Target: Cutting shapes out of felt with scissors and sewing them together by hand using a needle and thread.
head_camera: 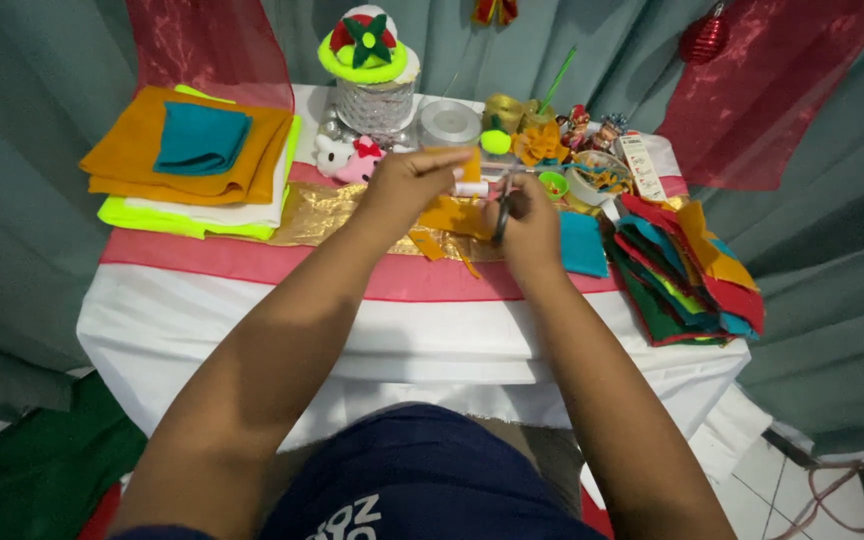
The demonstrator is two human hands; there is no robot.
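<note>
Right hand [530,225] is gripping scissors [504,210], blades pointing left into the orange felt piece [449,195] the left hand [407,185] is pinching.

Narrow white printed package [641,166] lies at table's far right, beside felt scraps [687,270].

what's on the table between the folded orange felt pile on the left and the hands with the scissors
In the head view, a small white and pink plush toy sits between the folded orange felt pile and the left hand, on a crinkled gold cloth.
</note>
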